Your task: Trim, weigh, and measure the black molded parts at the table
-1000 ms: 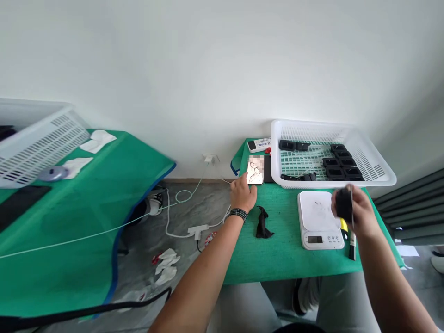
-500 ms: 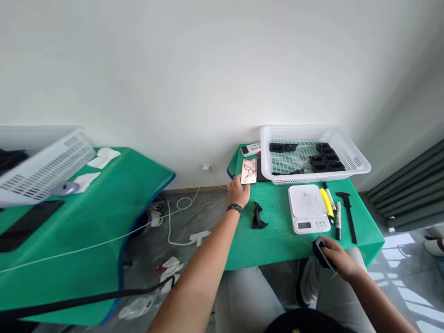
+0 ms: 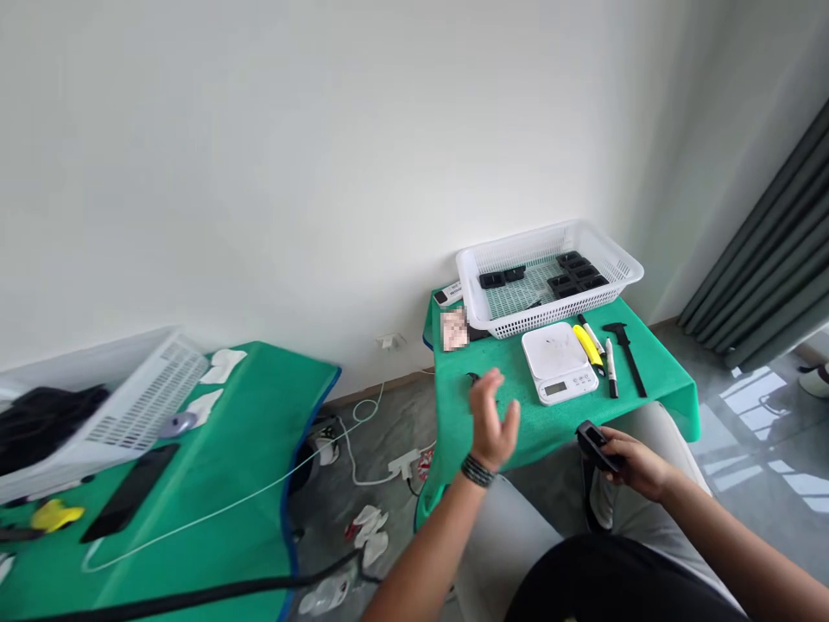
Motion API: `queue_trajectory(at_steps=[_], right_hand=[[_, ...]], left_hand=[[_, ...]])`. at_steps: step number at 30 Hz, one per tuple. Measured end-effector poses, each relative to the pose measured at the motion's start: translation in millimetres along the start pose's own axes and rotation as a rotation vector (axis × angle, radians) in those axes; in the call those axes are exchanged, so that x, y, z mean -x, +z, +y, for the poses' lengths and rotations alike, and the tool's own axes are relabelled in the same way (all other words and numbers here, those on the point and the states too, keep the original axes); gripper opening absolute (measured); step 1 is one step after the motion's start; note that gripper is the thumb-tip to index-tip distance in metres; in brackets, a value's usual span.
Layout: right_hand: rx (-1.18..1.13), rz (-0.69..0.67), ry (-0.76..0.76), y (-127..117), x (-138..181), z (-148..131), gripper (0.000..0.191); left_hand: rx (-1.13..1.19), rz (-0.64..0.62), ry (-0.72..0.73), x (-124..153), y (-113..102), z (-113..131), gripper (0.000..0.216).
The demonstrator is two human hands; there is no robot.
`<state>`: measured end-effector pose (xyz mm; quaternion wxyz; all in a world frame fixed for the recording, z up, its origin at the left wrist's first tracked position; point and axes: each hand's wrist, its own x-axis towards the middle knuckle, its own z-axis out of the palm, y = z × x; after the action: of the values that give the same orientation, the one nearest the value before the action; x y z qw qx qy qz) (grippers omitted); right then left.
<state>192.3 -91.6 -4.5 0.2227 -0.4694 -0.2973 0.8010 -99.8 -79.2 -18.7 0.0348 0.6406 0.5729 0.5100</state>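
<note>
the fingers of my right hand (image 3: 638, 466) wrap one end of a black hollow piece (image 3: 591, 439), held on the near side of the green surface (image 3: 667, 389). on my remote feed its long axis slants from far left to near right, the free end pointing up-left, away from the palm; the end grip, i judge, leaves the recessed face in view. my left hand (image 3: 493, 423) hangs bare, thumb and fingers spread wide, in front of a mostly hidden black scrap (image 3: 474, 377). beyond them a white scale (image 3: 557, 354) stands with its display facing the near edge, presumably for easy reading. to its right, a yellow tool (image 3: 588, 345), two white markers (image 3: 611, 367) and a black caliper (image 3: 632, 361) lie roughly side by side, likely for quick reach. farther back, a white basket (image 3: 550, 316) holds more black pieces (image 3: 579, 275), clustered mostly toward its right, perhaps for tidiness.
</note>
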Motion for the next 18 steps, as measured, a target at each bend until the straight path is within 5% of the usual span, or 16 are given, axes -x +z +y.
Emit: queue_trajectory(at_steps=[2, 5, 10, 14, 18], right_hand=[[0.013, -0.062, -0.035, 14.4, 0.6, -3.1, 0.05], [0.062, -0.174, -0.113, 34.7, 2.9, -3.6, 0.042], [0.169, -0.232, -0.136, 44.3, 21.4, -1.3, 0.033], [0.272, -0.307, -0.115, 28.0, 46.4, -15.1, 0.045], [0.178, -0.268, -0.35, 17.9, 61.4, -24.1, 0.05]], left_hand=[[0.092, -0.207, 0.232, 33.1, 5.8, 42.9, 0.055], [0.156, -0.424, 0.269, 69.7, 6.5, 85.0, 0.072], [0.264, -0.346, 0.052, 94.6, -6.2, 106.2, 0.055], [0.343, -0.353, 0.06, 89.2, -18.9, 117.7, 0.013], [0.352, -0.359, 0.154, 82.8, -27.4, 127.1, 0.016]])
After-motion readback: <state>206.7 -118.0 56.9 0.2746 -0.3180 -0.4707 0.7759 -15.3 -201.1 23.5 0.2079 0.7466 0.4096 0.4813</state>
